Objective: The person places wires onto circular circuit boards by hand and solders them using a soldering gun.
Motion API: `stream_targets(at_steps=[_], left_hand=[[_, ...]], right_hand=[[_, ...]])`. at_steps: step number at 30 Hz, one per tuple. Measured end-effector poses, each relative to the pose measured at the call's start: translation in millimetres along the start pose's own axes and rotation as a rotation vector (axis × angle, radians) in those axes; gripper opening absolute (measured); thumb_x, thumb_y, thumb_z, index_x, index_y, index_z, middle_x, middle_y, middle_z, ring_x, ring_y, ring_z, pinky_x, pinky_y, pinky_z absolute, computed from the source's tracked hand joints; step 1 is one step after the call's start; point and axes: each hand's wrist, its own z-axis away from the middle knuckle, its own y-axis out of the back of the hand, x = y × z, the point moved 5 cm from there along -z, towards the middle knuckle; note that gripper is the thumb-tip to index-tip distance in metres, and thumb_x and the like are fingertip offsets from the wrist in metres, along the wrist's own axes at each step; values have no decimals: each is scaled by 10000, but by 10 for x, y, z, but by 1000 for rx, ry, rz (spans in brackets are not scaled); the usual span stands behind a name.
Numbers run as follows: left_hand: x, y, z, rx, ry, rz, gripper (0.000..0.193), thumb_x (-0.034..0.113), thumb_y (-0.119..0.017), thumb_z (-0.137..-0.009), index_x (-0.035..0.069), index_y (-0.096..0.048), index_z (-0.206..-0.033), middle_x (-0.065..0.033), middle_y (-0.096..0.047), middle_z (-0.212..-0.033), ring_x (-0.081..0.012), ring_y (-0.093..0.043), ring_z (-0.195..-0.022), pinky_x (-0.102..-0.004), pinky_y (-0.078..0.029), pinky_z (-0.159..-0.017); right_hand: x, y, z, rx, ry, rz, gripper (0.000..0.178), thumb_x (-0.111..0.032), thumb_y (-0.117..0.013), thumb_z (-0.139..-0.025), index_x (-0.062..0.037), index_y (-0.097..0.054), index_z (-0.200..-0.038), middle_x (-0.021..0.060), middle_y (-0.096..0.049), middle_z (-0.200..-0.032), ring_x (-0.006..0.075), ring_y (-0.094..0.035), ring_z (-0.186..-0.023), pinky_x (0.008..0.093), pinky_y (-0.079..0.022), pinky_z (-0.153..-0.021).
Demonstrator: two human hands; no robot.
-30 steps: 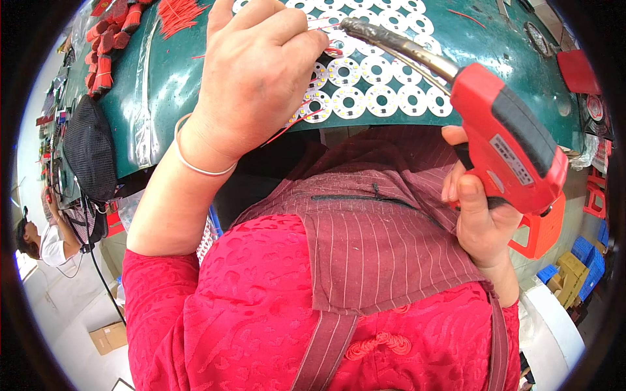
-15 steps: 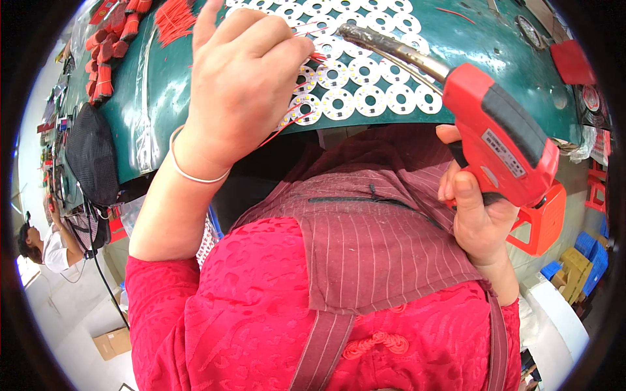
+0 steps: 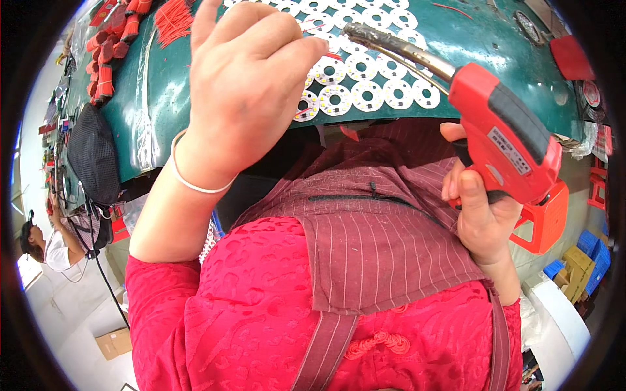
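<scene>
The person's right hand [image 3: 479, 205] gripped a red-and-black soldering gun [image 3: 505, 130], its dark tip [image 3: 357, 32] near the left hand [image 3: 251, 85], whose fingers were curled, though whether they pinched anything could not be told. Beyond them, rows of white ring-shaped boards [image 3: 377, 96] lay on a green desk [image 3: 508, 72]; a few beside the left hand had red wires [image 3: 334, 57] across them, while many others showed none, suggesting wiring was only partly done. Farther left lay bundled red wires [image 3: 104, 78].
</scene>
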Motion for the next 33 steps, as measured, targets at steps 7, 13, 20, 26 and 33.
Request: stream_targets(at_steps=[7,13,20,26,33], left_hand=[[-66,-191,53,-16,12,28,167,57,-784,-756,143,-753,-895,7,-630,-783,-218,-647,-880,-483,-425,-1037],[-56,-203,68,-26,15,18,157,65,-789,-763,145,-743,-889,8,-616,-763,-213,-643,-852,-483,-427,-1036],[-55,-191,80,-10,17,15,164,65,-791,-755,139,-743,-894,5,-618,-763,-213,-643,-837,-474,-430,-1028],[-59,-203,89,-19,16,15,165,68,-790,-757,137,-747,-900,2,-617,-766,-214,-640,-830,-468,-428,-1028],[-51,-214,81,-18,1,-6,151,89,-792,-766,138,-741,-899,3,-618,-765,-215,-640,-837,-461,-421,-1025]], right_hand=[[-17,18,2,1,-17,9,481,-173,-616,-1013,26,-454,-1420,217,-601,-1335,76,-522,-690,256,-497,-614],[-12,-9,7,-35,5,-4,506,-170,-627,-1009,26,-437,-1435,228,-597,-1342,83,-526,-693,260,-498,-629],[-2,-8,15,-26,-3,24,503,-164,-645,-1004,29,-448,-1425,233,-605,-1303,88,-532,-691,264,-501,-621],[26,13,50,-35,6,169,498,-161,-664,-995,40,-465,-1405,205,-624,-1201,92,-529,-677,263,-500,-598],[-12,-39,0,-56,80,215,510,-142,-656,-994,48,-445,-1419,205,-636,-1174,95,-525,-669,265,-501,-600]])
